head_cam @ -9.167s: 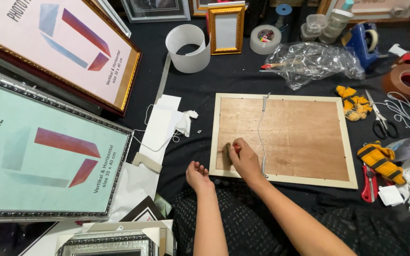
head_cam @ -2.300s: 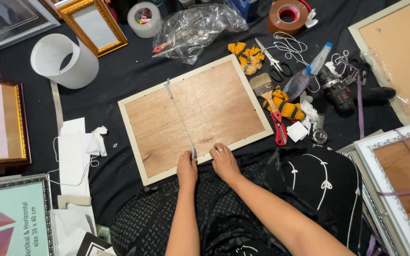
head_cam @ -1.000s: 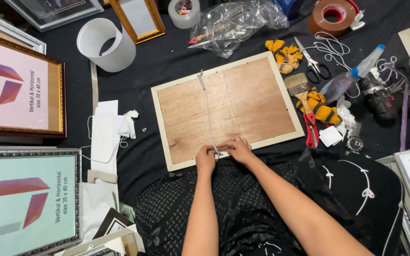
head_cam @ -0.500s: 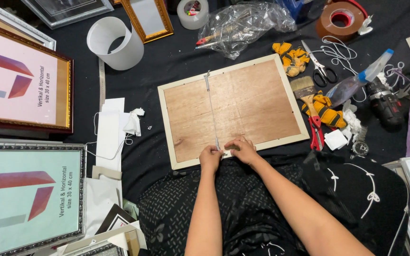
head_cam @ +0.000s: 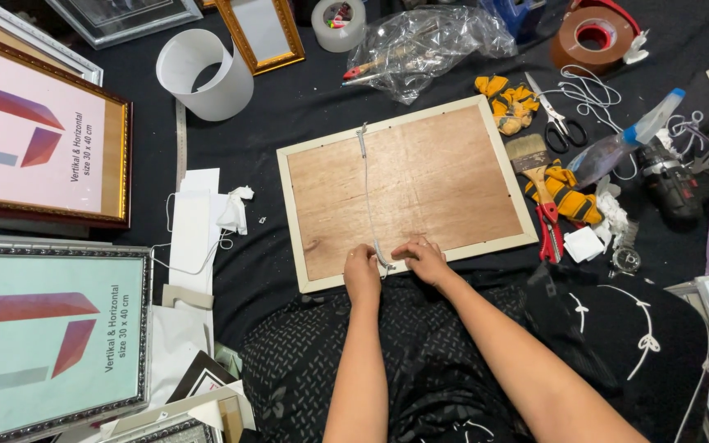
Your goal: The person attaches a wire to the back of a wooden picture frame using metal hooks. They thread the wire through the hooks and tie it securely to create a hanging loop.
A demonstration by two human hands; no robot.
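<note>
Head view: a picture frame (head_cam: 290,215) lies face down on the black cloth (head_cam: 272,123) that covers the floor, its brown backing board up, right in front of the seated person's lap. A thin white cord (head_cam: 366,193) runs down the board from a small metal fitting (head_cam: 362,131) on the far rail to the near rail, where both hands meet.

The left hand (head_cam: 362,271) and the right hand (head_cam: 424,258) sit close together at the near edge. Both have their fingers curled tight, pinching the cord's lower end between them. Whether there is a second fitting under the fingers cannot be made out.

The step in hand looks like fastening the cord's near end to the frame, since the far end already seems fixed. Finishing it would call for keeping the cord taut and in line with the far fitting while the end is tied or pinned. One hand would hold the tension and the other would do the fine work.

To the right of the frame lie a paintbrush (head_cam: 531,160), red pliers (head_cam: 550,234), scissors (head_cam: 558,119), a spray bottle (head_cam: 625,143) and a roll of brown tape (head_cam: 596,37). Two framed prints (head_cam: 34,139) lie well apart on the left.
</note>
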